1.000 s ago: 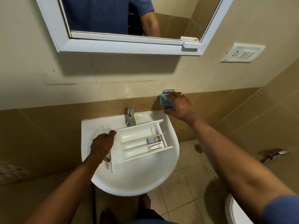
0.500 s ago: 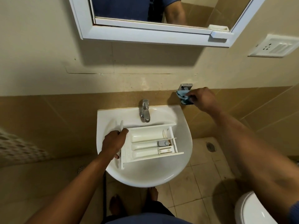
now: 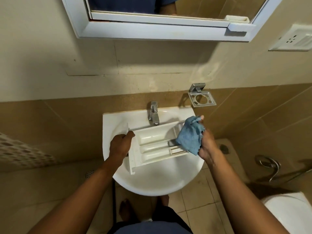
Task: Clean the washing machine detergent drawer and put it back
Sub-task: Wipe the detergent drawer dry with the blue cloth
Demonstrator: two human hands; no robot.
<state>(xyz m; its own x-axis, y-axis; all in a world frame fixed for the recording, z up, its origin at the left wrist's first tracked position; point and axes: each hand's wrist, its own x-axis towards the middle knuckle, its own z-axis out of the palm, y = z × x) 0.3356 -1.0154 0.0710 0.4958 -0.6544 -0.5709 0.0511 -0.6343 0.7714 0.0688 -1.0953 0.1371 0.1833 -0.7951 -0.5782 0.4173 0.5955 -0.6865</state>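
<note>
The white detergent drawer point(image 3: 152, 146) lies across the white sink basin point(image 3: 157, 181), its compartments facing up. My left hand point(image 3: 120, 146) grips the drawer's front panel at its left end. My right hand point(image 3: 208, 146) holds a crumpled blue cloth point(image 3: 190, 137), which hangs over the drawer's right end and hides part of it.
A chrome tap point(image 3: 154, 114) stands at the back of the basin. A chrome holder point(image 3: 201, 97) is fixed to the wall at the right. Above hang a white-framed mirror point(image 3: 158, 29) and a socket plate point(image 3: 293, 39). A toilet point(image 3: 290, 215) and hose point(image 3: 270, 166) lie right.
My right hand has taken the blue cloth off the wall holder and brought it down over the drawer's right end. The left hand keeps its grip.
</note>
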